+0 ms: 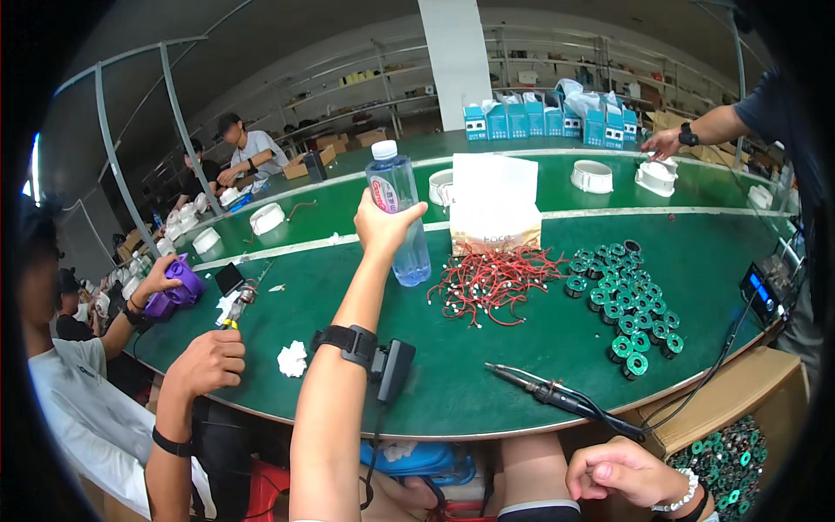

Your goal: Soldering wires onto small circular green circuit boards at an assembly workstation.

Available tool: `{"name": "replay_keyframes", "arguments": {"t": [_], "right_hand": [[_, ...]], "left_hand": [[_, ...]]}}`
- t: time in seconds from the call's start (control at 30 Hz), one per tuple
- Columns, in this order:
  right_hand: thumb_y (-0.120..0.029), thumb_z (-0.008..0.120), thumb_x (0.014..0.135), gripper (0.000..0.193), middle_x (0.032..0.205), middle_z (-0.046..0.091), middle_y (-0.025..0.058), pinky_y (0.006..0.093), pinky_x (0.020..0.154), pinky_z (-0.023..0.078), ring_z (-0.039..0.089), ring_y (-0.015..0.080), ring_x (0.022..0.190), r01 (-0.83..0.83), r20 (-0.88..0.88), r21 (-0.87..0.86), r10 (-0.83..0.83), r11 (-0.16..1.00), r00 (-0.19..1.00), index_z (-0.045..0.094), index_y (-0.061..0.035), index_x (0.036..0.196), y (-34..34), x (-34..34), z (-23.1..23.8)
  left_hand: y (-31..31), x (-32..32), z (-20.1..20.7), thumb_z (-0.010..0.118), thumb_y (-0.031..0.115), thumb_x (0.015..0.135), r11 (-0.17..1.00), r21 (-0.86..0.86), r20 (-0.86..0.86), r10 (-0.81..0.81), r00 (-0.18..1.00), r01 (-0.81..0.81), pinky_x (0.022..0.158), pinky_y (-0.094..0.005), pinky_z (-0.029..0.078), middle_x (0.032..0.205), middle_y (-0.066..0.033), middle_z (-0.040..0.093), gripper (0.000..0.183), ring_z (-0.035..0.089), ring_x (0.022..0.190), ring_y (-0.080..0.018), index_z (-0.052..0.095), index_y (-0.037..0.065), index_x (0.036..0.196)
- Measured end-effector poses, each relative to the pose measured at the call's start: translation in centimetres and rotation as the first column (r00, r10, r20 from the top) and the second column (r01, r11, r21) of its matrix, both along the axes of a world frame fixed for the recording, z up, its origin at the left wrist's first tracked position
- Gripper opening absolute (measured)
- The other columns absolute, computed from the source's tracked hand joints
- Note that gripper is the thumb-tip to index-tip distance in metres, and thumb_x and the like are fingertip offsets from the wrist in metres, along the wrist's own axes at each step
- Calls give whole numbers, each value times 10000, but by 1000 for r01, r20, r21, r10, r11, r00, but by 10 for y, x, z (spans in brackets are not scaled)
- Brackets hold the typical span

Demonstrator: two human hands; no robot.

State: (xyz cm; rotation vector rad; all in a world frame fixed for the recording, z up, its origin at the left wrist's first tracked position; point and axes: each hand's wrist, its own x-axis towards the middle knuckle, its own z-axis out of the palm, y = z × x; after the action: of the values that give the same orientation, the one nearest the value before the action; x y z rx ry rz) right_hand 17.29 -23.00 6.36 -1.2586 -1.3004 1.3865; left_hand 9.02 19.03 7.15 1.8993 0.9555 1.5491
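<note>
My left hand (pixel 383 224) is wrapped round the upper part of a clear plastic water bottle (pixel 412 259) with a white cap and pink label. The bottle stands upright over the green bench (pixel 452 374), left of a white-and-tan box (pixel 494 213); whether its base touches the bench I cannot tell. A black strap with a small black module (pixel 396 370) and cable is on my left wrist. My right hand (pixel 622 471) hangs over my lap below the bench edge, fingers loosely curled, with nothing seen in it.
Red wires (pixel 496 283) lie piled before the box. Several green-topped coils (pixel 639 313), a soldering iron (pixel 565 400) and crumpled tissue (pixel 293 358) are nearby. At left, a co-worker's hand (pixel 209 361) grips a yellow-handled tool. White housings (pixel 591 177) sit behind; a carton of coils (pixel 722 461) stands lower right.
</note>
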Motion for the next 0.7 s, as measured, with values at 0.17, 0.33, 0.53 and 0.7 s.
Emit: {"name": "replay_keyframes", "arguments": {"t": [0.17,0.33,0.53,0.7], "right_hand": [[-452,384,913,532,595,470,27,231,521,346,425,103,549,-2,-6,0,2,1000,1000,556,38,797,7,3,-2],[-425,401,912,511,591,465,29,239,526,350,423,111,549,-63,-19,12,64,998,998,559,49,801,8,2,-1],[-406,420,908,493,590,464,31,243,533,354,427,116,552,-18,-7,24,18,1000,1000,560,56,808,4,3,1],[-407,419,908,493,592,468,32,243,531,357,429,118,547,-25,-27,45,26,999,999,561,54,805,2,3,1]], "left_hand": [[10,19,-14,823,289,532,992,112,77,-73,994,64,783,-371,470,949,-175,607,686,605,877,-287,460,-7,1034],[7,18,-15,792,310,604,986,141,110,-108,988,92,826,-401,443,1074,-210,527,768,559,956,-329,369,-17,1156],[-10,36,-10,694,378,718,990,34,-337,139,931,-136,882,-458,405,1184,-282,335,820,494,1003,-428,232,-13,1271],[-5,31,-7,698,256,716,984,-64,-300,139,944,-165,845,-422,445,1164,-238,379,731,514,987,-376,281,3,1262]]}}
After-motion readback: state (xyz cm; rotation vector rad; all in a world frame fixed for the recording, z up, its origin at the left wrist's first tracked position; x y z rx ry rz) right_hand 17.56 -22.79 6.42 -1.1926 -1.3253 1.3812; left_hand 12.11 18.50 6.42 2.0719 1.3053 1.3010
